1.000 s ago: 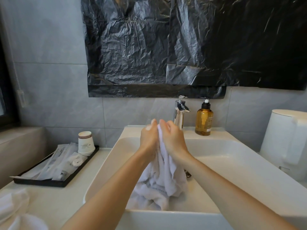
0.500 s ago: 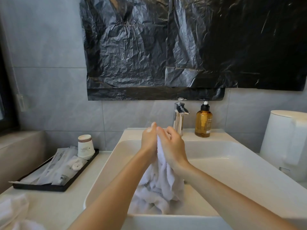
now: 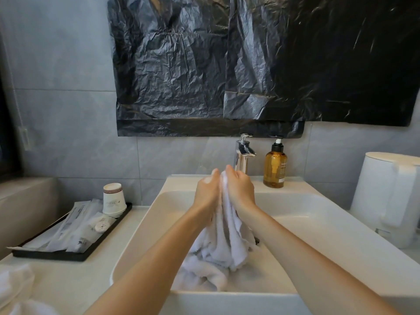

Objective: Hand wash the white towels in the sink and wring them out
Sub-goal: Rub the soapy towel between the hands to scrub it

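Above the sink (image 3: 306, 223), left hand (image 3: 206, 192) and right hand (image 3: 241, 192), fingers (image 3: 230, 171) gripping white towel (image 3: 222, 242), tail heaped inside

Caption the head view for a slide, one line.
Left hand and right hand grip a bunched white towel over the sink basin, chrome faucet and amber pump bottle behind.

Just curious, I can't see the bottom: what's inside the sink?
A white towel, its top gripped between left hand and right hand, lower folds heaped on the sink floor. The towel covers the floor beneath it; a dark bit, perhaps the drain, shows beside it.
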The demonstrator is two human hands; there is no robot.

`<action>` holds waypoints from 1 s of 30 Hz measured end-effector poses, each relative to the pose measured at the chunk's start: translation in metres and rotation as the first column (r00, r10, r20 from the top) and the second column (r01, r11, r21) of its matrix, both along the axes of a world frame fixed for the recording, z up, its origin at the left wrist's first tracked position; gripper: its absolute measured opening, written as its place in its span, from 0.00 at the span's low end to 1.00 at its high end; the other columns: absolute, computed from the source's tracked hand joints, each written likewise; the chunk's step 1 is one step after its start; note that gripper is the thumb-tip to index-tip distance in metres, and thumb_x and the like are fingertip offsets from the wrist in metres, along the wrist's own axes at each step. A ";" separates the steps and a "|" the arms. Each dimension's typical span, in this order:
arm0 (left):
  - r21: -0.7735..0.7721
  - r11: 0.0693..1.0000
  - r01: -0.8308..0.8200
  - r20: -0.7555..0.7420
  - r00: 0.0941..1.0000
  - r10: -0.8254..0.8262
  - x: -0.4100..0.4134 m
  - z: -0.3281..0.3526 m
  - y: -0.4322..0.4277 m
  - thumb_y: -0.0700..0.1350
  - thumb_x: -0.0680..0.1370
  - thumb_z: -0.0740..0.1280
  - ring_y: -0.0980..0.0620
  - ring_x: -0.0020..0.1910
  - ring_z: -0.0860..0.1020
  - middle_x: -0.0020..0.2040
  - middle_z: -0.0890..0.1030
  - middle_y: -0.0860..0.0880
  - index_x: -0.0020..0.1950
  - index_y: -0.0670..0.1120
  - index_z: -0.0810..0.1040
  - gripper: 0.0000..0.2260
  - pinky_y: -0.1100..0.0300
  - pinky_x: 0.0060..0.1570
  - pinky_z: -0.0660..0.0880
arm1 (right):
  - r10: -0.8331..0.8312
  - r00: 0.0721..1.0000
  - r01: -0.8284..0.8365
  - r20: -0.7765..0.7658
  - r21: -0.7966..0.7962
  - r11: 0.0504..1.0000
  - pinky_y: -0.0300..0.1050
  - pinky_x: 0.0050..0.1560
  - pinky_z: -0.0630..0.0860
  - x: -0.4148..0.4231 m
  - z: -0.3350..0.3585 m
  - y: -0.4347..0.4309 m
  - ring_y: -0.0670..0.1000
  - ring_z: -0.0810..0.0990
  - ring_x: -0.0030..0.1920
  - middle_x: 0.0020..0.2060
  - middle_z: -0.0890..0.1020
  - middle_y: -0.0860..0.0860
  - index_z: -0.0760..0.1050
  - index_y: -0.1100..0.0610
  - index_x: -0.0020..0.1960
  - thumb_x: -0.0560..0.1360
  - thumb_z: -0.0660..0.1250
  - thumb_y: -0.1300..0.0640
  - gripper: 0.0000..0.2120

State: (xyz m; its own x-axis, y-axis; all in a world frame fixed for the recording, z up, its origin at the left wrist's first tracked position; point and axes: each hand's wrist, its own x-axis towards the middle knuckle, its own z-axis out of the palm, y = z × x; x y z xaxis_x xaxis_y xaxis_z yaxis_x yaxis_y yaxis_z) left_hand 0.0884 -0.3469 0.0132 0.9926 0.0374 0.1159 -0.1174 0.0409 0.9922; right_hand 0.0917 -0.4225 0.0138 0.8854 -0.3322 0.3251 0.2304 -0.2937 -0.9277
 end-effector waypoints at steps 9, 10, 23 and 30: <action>0.042 0.997 -0.058 0.021 0.998 0.057 0.004 0.000 -0.001 0.50 0.84 0.53 0.53 0.33 0.73 0.34 0.76 0.48 0.38 0.45 0.74 0.19 0.59 0.31 0.67 | -0.047 0.997 0.053 0.060 -0.101 0.993 0.51 0.54 0.72 -0.002 -0.002 0.002 0.55 0.77 0.50 0.45 0.79 0.54 0.75 0.56 0.48 0.83 0.50 0.45 0.20; 0.044 0.997 -0.061 0.029 0.998 0.060 0.006 -0.001 -0.001 0.50 0.84 0.53 0.52 0.34 0.74 0.35 0.77 0.48 0.38 0.45 0.74 0.19 0.59 0.33 0.67 | -0.041 0.995 0.053 0.090 -0.132 0.990 0.51 0.52 0.72 -0.004 -0.007 0.002 0.54 0.77 0.48 0.42 0.78 0.52 0.74 0.55 0.46 0.82 0.51 0.44 0.19; 0.015 0.997 -0.076 0.041 0.996 0.075 0.007 0.001 0.007 0.45 0.84 0.53 0.60 0.20 0.69 0.20 0.70 0.54 0.34 0.45 0.65 0.18 0.67 0.21 0.65 | 0.064 0.990 -0.025 0.129 -0.283 0.959 0.46 0.39 0.67 -0.020 -0.016 0.008 0.49 0.72 0.36 0.31 0.71 0.47 0.65 0.54 0.36 0.81 0.55 0.44 0.19; 0.011 0.999 -0.053 0.082 0.995 0.052 0.008 0.001 0.001 0.46 0.83 0.55 0.52 0.32 0.69 0.30 0.72 0.49 0.34 0.45 0.67 0.17 0.58 0.33 0.67 | -0.002 0.984 0.052 0.180 -0.272 0.961 0.48 0.40 0.68 -0.019 -0.014 0.003 0.48 0.72 0.35 0.32 0.73 0.48 0.66 0.53 0.38 0.82 0.54 0.44 0.18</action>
State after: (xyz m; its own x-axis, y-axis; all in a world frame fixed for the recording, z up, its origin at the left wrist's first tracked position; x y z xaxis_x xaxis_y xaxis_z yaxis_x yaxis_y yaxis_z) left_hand 0.0966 -0.3462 0.0138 0.9766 0.0870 0.1969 -0.1993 0.0199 0.9797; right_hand 0.0731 -0.4192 -0.0003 0.7978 -0.2314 0.5567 0.3708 -0.5398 -0.7557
